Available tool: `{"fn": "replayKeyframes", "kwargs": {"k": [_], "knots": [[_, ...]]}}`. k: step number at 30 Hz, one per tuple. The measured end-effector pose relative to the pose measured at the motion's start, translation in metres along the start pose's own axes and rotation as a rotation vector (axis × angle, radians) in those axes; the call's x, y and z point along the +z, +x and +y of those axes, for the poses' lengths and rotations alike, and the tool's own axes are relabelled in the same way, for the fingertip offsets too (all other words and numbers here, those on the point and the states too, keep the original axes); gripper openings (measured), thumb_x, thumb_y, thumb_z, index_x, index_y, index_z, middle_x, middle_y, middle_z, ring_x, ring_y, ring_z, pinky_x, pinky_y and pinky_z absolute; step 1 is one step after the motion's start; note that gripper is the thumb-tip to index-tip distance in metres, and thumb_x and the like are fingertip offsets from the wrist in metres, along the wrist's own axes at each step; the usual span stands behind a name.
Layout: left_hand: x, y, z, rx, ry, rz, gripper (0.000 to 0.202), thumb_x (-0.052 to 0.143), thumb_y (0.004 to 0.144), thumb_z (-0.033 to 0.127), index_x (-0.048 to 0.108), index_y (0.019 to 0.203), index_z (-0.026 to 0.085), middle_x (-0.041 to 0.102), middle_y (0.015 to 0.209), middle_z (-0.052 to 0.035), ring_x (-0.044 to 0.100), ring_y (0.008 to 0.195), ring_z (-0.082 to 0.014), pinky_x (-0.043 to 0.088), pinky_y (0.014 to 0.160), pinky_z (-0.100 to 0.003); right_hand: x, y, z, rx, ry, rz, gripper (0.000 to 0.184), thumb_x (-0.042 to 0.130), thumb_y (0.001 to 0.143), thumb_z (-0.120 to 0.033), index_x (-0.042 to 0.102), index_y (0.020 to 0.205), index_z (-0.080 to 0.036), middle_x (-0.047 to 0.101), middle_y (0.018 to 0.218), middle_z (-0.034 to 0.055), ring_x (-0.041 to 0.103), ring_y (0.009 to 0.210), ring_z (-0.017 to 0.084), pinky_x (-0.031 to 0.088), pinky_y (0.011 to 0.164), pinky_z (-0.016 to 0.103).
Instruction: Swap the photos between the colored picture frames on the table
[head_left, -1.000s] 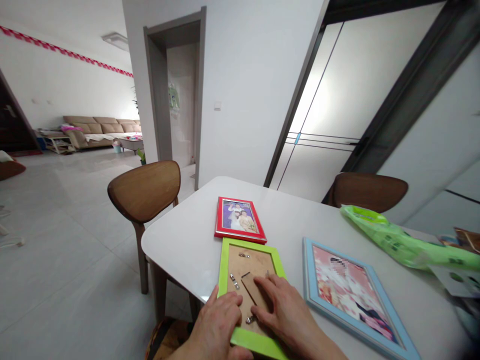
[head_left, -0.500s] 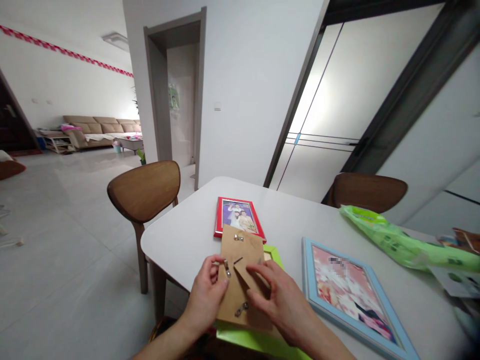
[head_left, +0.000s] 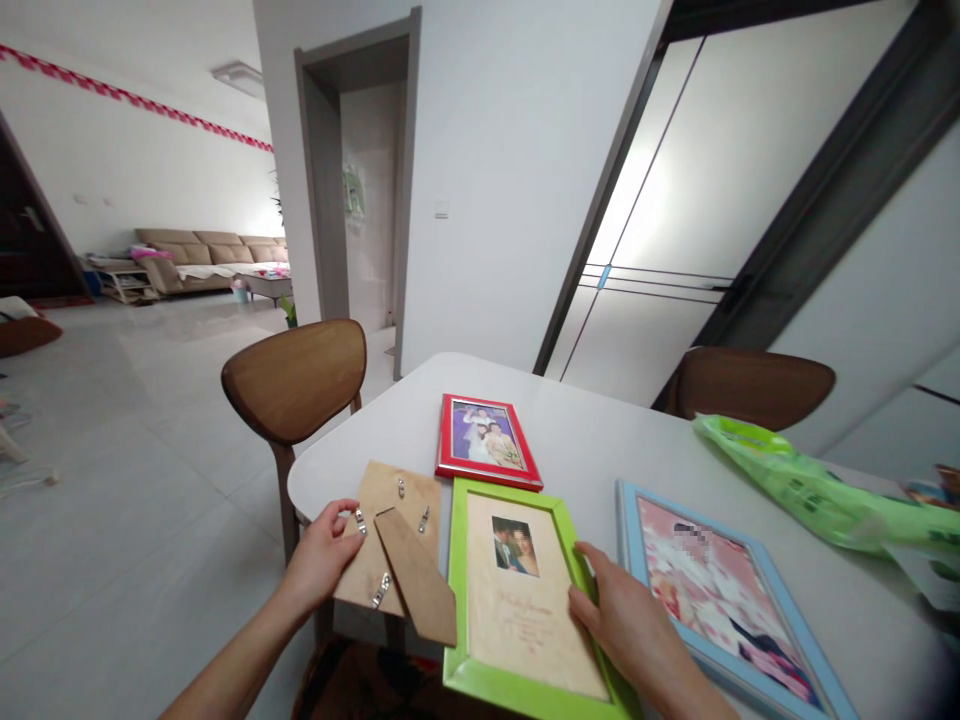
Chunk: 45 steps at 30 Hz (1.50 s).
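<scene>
My left hand (head_left: pixel 325 558) is closed on the left edge of a brown photo frame backing board (head_left: pixel 384 552). Metal clips and a fold-out stand show on the board, which is tilted off the table's left edge. Just to its right is a green picture frame (head_left: pixel 465 590), holding a cream sheet (head_left: pixel 517 630) with a small photo (head_left: pixel 515 546) and faint script on it. My right hand (head_left: pixel 626 610) grips the green frame's right side, thumb over the rim and fingers partly hidden.
Beyond the green frame lies a red picture frame (head_left: pixel 531 468). A light blue picture frame (head_left: pixel 628 530) rests right of my right hand, with a green plastic bag (head_left: pixel 810 495) behind it on the white table (head_left: pixel 592 430). Wooden chairs (head_left: pixel 300 375) stand at the table's edges.
The backing board has come off the green frame and moved left with my left hand, uncovering the cream sheet. My right hand has shifted from the board to the frame's right side.
</scene>
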<state>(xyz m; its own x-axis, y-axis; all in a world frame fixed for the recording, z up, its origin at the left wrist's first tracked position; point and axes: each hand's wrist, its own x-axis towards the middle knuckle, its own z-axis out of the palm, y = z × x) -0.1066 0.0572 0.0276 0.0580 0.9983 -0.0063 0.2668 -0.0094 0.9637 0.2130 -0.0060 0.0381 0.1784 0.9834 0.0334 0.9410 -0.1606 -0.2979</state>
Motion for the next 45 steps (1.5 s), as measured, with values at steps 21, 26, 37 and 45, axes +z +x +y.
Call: {"fn": "replayKeyframes", "kwargs": {"k": [21,26,37,45], "knots": [[0.137,-0.058,0.083,1.027,0.273,-0.244,0.055,0.045,0.058,0.011,0.038,0.112,0.011,0.052,0.106,-0.0142,0.049,0.095,-0.0258,0.042,0.082,-0.038,-0.041,-0.011,-0.031,0.252,1.227,-0.088,0.081,0.057,0.064,-0.038,0.015,0.131,-0.022,0.054,0.049,-0.007,0.05,0.045,0.013,0.039,0.051,0.024],[0.087,-0.056,0.085,0.713,0.239,-0.019,0.051,0.039,0.064,0.007,0.035,0.114,0.017,0.052,0.096,-0.008,0.052,0.084,-0.0197,0.044,0.074,-0.031,-0.017,0.004,0.0,0.212,0.612,0.0,0.068,0.045,0.067,-0.038,0.031,0.126,-0.008,0.056,0.052,-0.0014,0.051,0.046,0.016,0.037,0.048,0.026],[0.025,-0.046,0.021,0.184,0.529,-0.015,0.033,0.043,0.067,0.013,0.049,0.099,0.02,0.055,0.071,0.0022,0.053,0.065,-0.0156,0.037,0.059,-0.022,0.01,0.012,0.015,-0.039,-0.026,0.14,0.035,0.042,0.071,-0.027,0.057,0.099,-0.012,0.065,0.084,0.012,0.061,0.074,0.021,0.042,0.068,0.028],[0.021,-0.042,0.023,0.195,0.634,-0.054,0.022,0.046,0.069,0.015,0.053,0.089,0.021,0.057,0.071,0.0023,0.054,0.066,-0.0146,0.036,0.058,-0.02,0.011,0.009,0.016,-0.107,-0.11,0.154,0.03,0.041,0.073,-0.027,0.058,0.094,-0.012,0.063,0.083,0.012,0.059,0.074,0.021,0.042,0.067,0.03]]}}
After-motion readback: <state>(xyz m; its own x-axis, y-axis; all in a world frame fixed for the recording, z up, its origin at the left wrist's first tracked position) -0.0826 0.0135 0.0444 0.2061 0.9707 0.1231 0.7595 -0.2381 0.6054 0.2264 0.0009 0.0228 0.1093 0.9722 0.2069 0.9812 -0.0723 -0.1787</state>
